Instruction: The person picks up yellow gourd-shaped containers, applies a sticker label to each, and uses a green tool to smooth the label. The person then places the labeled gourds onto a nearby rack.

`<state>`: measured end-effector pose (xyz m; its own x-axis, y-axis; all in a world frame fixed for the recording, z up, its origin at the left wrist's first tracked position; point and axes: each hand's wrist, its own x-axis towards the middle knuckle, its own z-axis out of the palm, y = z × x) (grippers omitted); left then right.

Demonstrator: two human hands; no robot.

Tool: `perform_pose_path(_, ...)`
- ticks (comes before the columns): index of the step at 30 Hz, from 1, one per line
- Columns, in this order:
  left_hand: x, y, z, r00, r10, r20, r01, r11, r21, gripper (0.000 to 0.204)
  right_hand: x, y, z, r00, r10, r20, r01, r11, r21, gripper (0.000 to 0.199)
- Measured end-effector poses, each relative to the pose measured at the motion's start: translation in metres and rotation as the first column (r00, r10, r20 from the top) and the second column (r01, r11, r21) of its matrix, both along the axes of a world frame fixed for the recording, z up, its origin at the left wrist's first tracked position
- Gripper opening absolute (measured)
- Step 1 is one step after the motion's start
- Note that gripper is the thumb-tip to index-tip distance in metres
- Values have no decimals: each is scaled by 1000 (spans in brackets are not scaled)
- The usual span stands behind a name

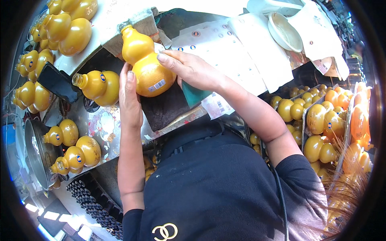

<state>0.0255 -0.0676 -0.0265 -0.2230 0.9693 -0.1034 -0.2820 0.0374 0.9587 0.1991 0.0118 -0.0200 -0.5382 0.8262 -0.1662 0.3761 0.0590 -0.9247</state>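
Between my two hands lies a yellow gourd-shaped bottle [142,54], its narrow neck pointing away from me near a folded grey cloth [114,38]. A white barcode sticker [157,85] shows on the bottle's lower bulb. My left hand [130,96] presses along the left side of that bulb, fingers mostly straight. From the right, my right hand [193,70] grips the bulb, its thumb near the waist; its other fingers are partly hidden. Below the right hand is a teal piece [195,94] of unclear kind. Another yellow gourd bottle [102,88] lies just left of my left hand.
Label sheets [245,52] and a white oval bowl [285,32] lie at the far right. A black phone [58,82], several gourd bottles [74,36] and a metal basin [36,148] stand left. Crated gourd bottles [321,120] fill the right side. Small black parts [88,205] are lower left.
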Motion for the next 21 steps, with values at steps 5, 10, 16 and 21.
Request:
perform_pose_path(5,8,11,1,989,44,-139,-42,999,13,69,-5,7,3,992,55,110,-67,991,116,78)
perform_pose_path(10,8,13,5,995,33,-97,-34,999,-7,74,-5,12,-1,992,81,94,-85,996,35,77)
perform_pose_path(16,6,10,6,993,4,-115,-6,1000,-17,61,-7,13,-9,994,86,66,-89,995,40,70)
perform_pose_path(21,-1,12,0,993,-5,-121,-1,999,-47,54,-3,7,3,997,39,-70,-49,989,-140,82)
